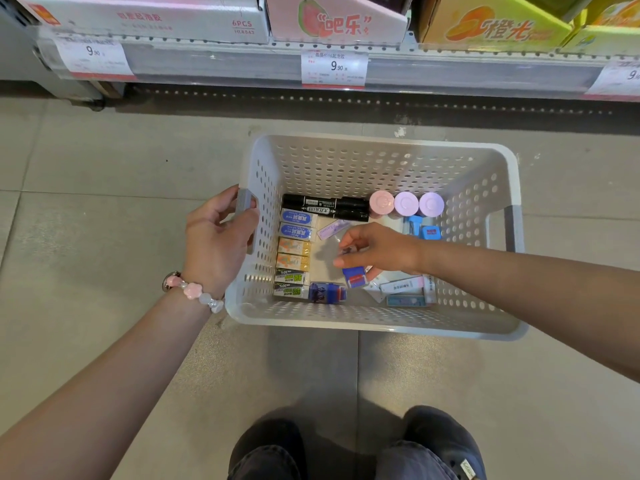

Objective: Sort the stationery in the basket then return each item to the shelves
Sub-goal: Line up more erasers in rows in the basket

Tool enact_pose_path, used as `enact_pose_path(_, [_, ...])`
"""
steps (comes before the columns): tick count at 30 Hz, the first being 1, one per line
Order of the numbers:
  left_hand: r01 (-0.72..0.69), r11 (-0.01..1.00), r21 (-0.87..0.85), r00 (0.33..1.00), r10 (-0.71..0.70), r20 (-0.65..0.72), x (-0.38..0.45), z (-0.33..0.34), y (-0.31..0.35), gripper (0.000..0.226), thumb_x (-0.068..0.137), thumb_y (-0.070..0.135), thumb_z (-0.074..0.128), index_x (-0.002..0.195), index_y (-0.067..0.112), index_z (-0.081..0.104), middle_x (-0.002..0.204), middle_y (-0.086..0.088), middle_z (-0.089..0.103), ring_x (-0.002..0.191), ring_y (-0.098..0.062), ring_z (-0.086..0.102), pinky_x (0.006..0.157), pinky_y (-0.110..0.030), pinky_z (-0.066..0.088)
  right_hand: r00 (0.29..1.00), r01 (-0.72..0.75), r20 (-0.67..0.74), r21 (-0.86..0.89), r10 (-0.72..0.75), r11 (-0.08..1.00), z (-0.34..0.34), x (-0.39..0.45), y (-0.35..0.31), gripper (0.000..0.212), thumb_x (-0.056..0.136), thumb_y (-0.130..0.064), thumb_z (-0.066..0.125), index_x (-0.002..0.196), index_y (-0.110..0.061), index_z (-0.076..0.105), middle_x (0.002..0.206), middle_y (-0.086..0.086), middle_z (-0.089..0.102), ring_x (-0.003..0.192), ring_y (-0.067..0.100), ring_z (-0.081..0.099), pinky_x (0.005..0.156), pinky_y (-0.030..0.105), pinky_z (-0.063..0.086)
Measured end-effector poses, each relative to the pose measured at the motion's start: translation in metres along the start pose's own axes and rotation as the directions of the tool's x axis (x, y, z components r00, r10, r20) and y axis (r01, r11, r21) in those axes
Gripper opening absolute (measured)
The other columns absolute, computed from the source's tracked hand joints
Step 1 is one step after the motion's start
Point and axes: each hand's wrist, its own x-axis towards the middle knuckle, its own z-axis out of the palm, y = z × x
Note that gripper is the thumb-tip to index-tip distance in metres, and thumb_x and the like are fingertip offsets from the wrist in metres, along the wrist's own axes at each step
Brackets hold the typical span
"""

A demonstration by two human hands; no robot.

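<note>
While basket (381,161) sits on grey tile floor (104,168) | shelf (311,64) behind | L fingers (221,209) curl round handle | R fingers (346,261) pinching blue item (354,277)

The basket (381,164) is showing pale grey-white walls dotted with round holes, with darker grey handles (246,202). Inside, two markers (325,206) are lying black with white lettering at the far side. Right of them, three caps (406,203) are showing pink, lilac and lilac. Down the left, erasers (294,251) are running blue-and-white, then orange-and-cream, then green-and-white toward the near side. A blue-and-red roller (354,276) is sitting mid-basket. The bracelet (194,289) is showing pink and white beads. The floor (86,188) is looking grey-beige. On the shelf, price tags (333,68) are showing white with red edges; a carton (491,22) is glowing yellow-green with orange fruit.
</note>
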Motion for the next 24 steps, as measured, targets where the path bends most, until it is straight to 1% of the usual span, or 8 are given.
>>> enact_pose_path(2, [-0.008,1.0,0.005,1.0,0.008,0.007,0.001,0.0,-0.001,0.026,0.087,-0.002,0.055,0.084,0.021,0.066,0.081,0.001,0.06,0.072,-0.022,0.055,0.06,-0.032,0.047,0.997,0.045,-0.065,-0.002,-0.045,0.999,0.004,0.008,0.003,0.014,0.088,-0.016,0.064,0.101,-0.01,0.061,0.081,-0.005,0.057,0.068,0.0,0.058,0.059,0.012,0.052])
enact_pose_path(4, [-0.017,1.0,0.007,1.0,0.017,0.014,0.0,-0.001,-0.001,0.026,0.087,-0.002,0.055,0.084,0.021,0.065,0.083,-0.002,0.059,0.073,-0.024,0.054,0.061,-0.034,0.046,0.988,0.083,-0.118,-0.128,-0.099,0.988,0.007,0.017,0.004,0.022,0.092,-0.012,0.059,0.11,-0.001,0.064,0.091,0.001,0.064,0.073,-0.004,0.059,0.062,0.004,0.044])
enact_pose_path(7, [-0.008,1.0,0.007,1.0,0.008,0.002,0.0,-0.001,-0.001,0.028,0.087,-0.002,0.056,0.084,0.024,0.066,0.079,0.005,0.062,0.068,-0.014,0.057,0.06,-0.031,0.049,0.997,0.068,-0.009,-0.41,-0.079,0.909,0.014,0.031,0.001,0.028,0.095,-0.007,0.048,0.12,-0.001,0.058,0.108,0.01,0.059,0.096,0.017,0.053,0.078,0.016,0.038])
enact_pose_path(11, [0.008,1.0,0.013,1.0,-0.008,0.009,0.001,-0.001,-0.002,0.023,0.088,-0.001,0.056,0.09,0.02,0.067,0.085,0.003,0.062,0.071,-0.015,0.06,0.061,-0.032,0.051,0.996,0.086,0.042,-0.59,-0.076,0.803,0.022,0.042,-0.003,0.04,0.087,0.002,0.049,0.126,-0.004,0.05,0.118,0.014,0.051,0.111,0.026,0.047,0.091,0.027,0.043])
enact_pose_path(14, [0.009,1.0,0.027,1.0,-0.009,0.015,0.002,-0.003,-0.003,0.02,0.088,0.002,0.056,0.101,0.013,0.066,0.093,-0.001,0.063,0.074,-0.015,0.062,0.06,-0.03,0.051,0.994,0.09,0.011,-0.649,-0.109,0.755,0.026,0.042,-0.002,0.048,0.081,0.003,0.058,0.127,-0.002,0.045,0.11,0.015,0.054,0.104,0.027,0.051,0.083,0.028,0.043])
enact_pose_path(16, [-0.001,1.0,0.021,1.0,0.0,0.017,0.002,-0.003,-0.003,0.021,0.088,0.001,0.056,0.094,0.017,0.067,0.09,-0.001,0.063,0.075,-0.02,0.06,0.062,-0.035,0.049,0.988,0.083,-0.043,-0.657,-0.147,0.749,0.027,0.04,-0.002,0.04,0.078,0.004,0.061,0.116,0.001,0.05,0.102,0.015,0.06,0.094,0.029,0.057,0.08,0.033,0.047])
enact_pose_path(19, [0.011,1.0,0.008,1.0,-0.011,0.004,0.001,-0.001,-0.002,0.028,0.087,-0.001,0.057,0.087,0.025,0.067,0.084,0.003,0.064,0.076,-0.024,0.059,0.063,-0.037,0.049,0.977,0.082,-0.094,-0.659,-0.19,0.747,0.025,0.039,-0.002,0.032,0.076,0.004,0.064,0.107,-0.002,0.061,0.107,0.011,0.065,0.098,0.026,0.06,0.085,0.034,0.05])
enact_pose_path(24, [0.02,0.999,0.029,1.0,-0.02,0.004,0.002,-0.001,-0.003,0.022,0.089,0.003,0.058,0.102,0.019,0.066,0.093,0.001,0.066,0.074,-0.015,0.065,0.059,-0.029,0.053,0.989,0.035,-0.08,-0.689,-0.125,0.724,0.023,0.039,0.001,0.03,0.082,-0.004,0.064,0.112,-0.011,0.067,0.111,0.005,0.068,0.105,0.021,0.061,0.09,0.03,0.048])
